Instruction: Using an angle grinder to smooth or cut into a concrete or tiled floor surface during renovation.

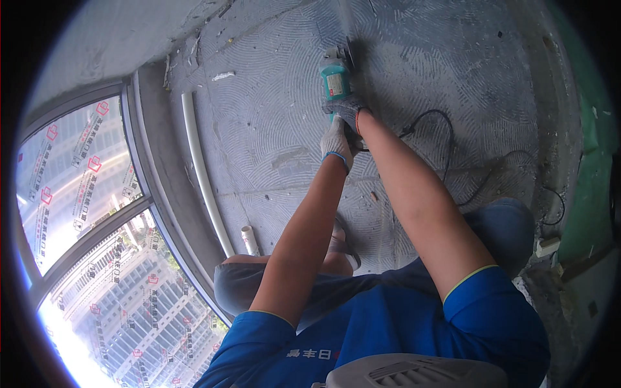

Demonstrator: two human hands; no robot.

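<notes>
A teal angle grinder points away from me over the grooved concrete floor, its disc edge-on at the right of the head. Dust streaks away beyond the disc. My right hand, in a grey glove with an orange cuff, is wrapped round the grinder body. Behind it my left hand, in a whitish glove with a blue cuff, grips the rear of the tool. The fingers of both hands are partly hidden. A black power cord runs off from the grinder's rear to the right.
A long white pipe lies along the left wall, with a short white pipe piece near my left knee. Film-covered windows stand at the left. Green sheeting hangs at the right. Small debris dots the floor.
</notes>
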